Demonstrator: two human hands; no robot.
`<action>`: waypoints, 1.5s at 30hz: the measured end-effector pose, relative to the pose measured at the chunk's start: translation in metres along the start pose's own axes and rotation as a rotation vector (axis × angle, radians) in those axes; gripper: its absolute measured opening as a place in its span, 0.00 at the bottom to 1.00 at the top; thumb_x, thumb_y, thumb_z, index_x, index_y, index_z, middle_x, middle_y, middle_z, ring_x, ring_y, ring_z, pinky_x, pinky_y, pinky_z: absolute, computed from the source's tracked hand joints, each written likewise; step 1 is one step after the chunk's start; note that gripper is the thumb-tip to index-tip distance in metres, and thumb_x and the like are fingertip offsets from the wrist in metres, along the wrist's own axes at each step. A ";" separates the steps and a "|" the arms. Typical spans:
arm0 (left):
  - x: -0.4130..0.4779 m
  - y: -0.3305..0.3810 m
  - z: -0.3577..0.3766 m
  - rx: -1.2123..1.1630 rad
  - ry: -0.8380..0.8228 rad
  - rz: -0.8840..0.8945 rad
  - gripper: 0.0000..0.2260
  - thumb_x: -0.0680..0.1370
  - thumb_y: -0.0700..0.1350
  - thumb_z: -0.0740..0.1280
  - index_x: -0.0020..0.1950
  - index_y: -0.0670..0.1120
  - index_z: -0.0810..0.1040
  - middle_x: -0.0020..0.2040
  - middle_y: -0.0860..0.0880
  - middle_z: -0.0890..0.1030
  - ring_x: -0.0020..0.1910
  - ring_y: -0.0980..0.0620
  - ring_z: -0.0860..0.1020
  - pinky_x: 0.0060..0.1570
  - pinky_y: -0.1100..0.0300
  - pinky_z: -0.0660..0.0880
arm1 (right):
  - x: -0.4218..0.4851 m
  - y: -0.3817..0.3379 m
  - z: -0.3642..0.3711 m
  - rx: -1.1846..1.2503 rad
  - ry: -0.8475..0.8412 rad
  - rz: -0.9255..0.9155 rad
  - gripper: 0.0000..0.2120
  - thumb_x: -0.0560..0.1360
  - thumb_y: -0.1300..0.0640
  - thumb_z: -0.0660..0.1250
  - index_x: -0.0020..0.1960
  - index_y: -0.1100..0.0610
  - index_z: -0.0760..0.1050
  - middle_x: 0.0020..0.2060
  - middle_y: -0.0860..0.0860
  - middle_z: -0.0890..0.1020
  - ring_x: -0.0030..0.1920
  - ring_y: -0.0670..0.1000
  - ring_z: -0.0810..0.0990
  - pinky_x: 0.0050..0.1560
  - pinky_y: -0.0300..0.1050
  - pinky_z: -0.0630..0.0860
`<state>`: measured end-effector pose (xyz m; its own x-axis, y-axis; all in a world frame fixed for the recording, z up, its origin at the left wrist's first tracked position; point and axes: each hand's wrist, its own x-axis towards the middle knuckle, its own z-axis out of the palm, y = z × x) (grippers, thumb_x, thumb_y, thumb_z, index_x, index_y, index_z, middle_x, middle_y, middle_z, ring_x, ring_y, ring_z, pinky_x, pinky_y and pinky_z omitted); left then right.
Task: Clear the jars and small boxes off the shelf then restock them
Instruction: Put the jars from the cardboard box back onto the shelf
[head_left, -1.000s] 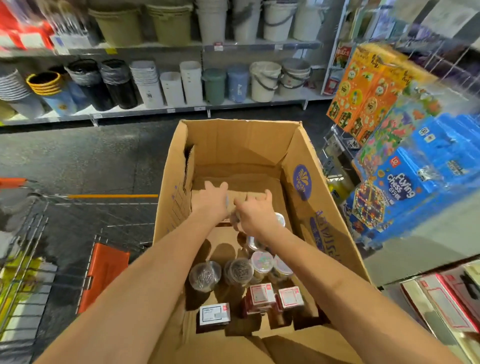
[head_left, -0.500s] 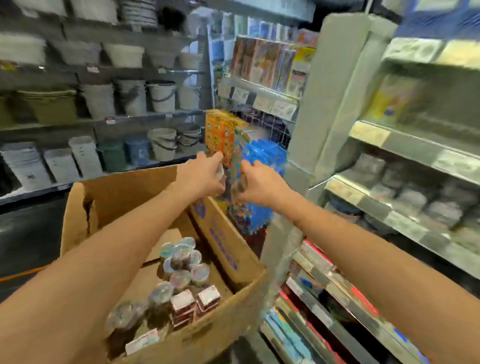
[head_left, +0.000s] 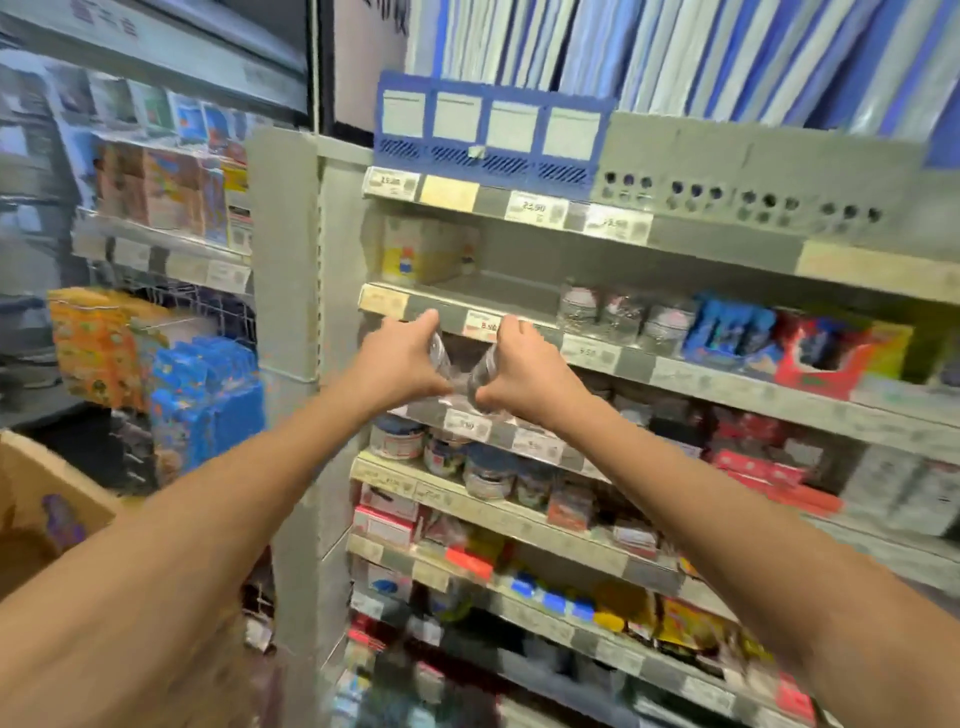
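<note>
Vs. 0.5 s ago: view has swung right, off the cardboard box (head_left: 36, 499), which now shows at the lower-L corner only; both hands have gone from above the box rim up to the shelf (head_left: 498, 293) front. L hand (head_left: 400, 364): fingers and thumb curled round a clear jar, the left jar (head_left: 440, 356). R hand (head_left: 524, 369): same grip on the right jar (head_left: 482, 373). Both jars are held in the air just in front of the price rail (head_left: 592, 354), side by side, near each other; contact between them cannot be told (motion blur). Orientation: long axis of each jar near upright but tilted, lower ends converging, upper ends spread apart. Which end carries the lid cannot be told. Shelved jars (head_left: 618, 317) stand upright on the same shelf, to the R of the hands; shelf deck directly behind the hands is bare.
</note>
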<state>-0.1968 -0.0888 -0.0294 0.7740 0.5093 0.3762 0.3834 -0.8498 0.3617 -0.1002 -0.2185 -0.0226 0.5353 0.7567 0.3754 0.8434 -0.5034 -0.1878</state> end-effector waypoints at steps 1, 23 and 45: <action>0.006 0.014 0.004 -0.033 0.009 0.042 0.23 0.66 0.49 0.73 0.57 0.48 0.68 0.48 0.41 0.71 0.47 0.38 0.74 0.41 0.56 0.67 | -0.005 0.013 -0.009 -0.016 0.019 0.038 0.24 0.66 0.54 0.73 0.55 0.60 0.65 0.56 0.58 0.70 0.55 0.61 0.73 0.51 0.50 0.73; 0.133 0.156 0.076 -0.304 0.039 0.481 0.26 0.67 0.47 0.74 0.55 0.46 0.61 0.52 0.47 0.71 0.46 0.43 0.74 0.43 0.51 0.71 | 0.004 0.173 -0.069 -0.106 0.352 0.494 0.39 0.71 0.50 0.71 0.76 0.53 0.56 0.63 0.54 0.61 0.59 0.57 0.73 0.50 0.46 0.70; 0.131 0.159 0.106 -0.400 0.270 0.438 0.19 0.70 0.51 0.70 0.56 0.51 0.68 0.53 0.51 0.67 0.45 0.43 0.76 0.42 0.52 0.73 | 0.015 0.185 -0.054 -0.172 0.507 0.297 0.20 0.72 0.50 0.69 0.56 0.56 0.65 0.62 0.53 0.61 0.47 0.60 0.76 0.47 0.51 0.74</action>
<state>0.0192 -0.1717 -0.0123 0.6423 0.1873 0.7432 -0.1964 -0.8971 0.3958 0.0614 -0.3231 -0.0033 0.6215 0.3021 0.7228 0.6193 -0.7545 -0.2171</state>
